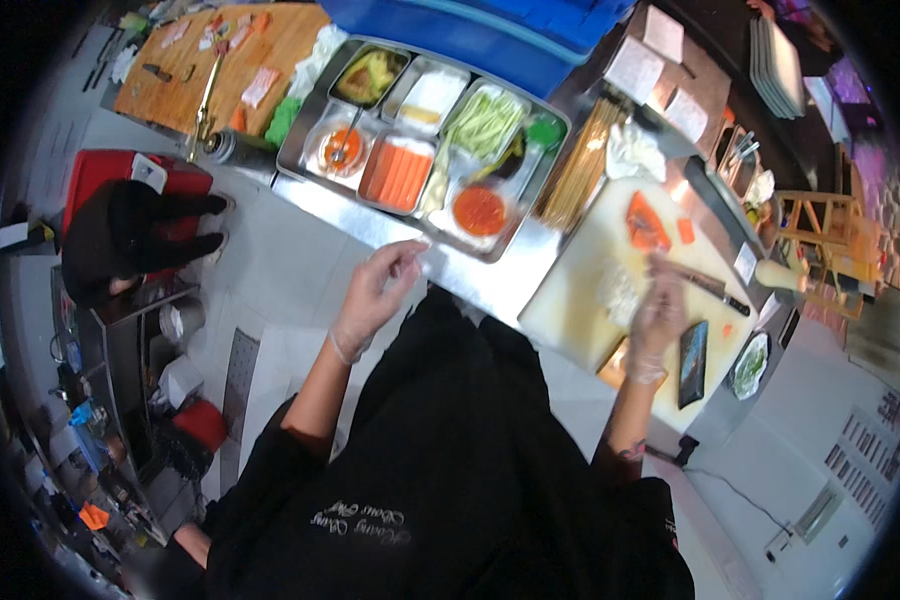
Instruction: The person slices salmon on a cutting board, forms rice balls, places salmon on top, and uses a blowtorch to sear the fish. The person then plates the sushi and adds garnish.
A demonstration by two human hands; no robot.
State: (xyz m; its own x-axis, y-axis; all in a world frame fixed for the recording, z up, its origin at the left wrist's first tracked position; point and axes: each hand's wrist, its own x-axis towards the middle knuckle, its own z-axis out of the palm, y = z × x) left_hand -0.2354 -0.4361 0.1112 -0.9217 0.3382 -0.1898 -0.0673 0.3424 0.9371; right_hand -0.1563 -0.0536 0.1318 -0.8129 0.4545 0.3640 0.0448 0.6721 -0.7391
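Note:
My left hand (381,286), in a clear glove, hangs just in front of the steel counter edge. Its fingers are loosely bent, thumb apart, with nothing visible between them. Over the white cutting board (570,292), my gloved right hand (660,311) is blurred by motion; whether it grips anything is unclear. Its fingertips are close to a piece of orange fish (647,221) and a knife (720,289) with a black handle. A whitish heap (616,291), too blurred to name, lies left of that hand. To its right sits a dark rectangular dish (692,367).
A steel tray (289,154) holds avocado, orange sticks (395,174), cucumber strips (486,124) and red roe (480,210). Beside it lies a bamboo mat (581,165). Behind stands a blue bin (457,34). A person in black (120,240) bends at the left, near a wooden board (270,60).

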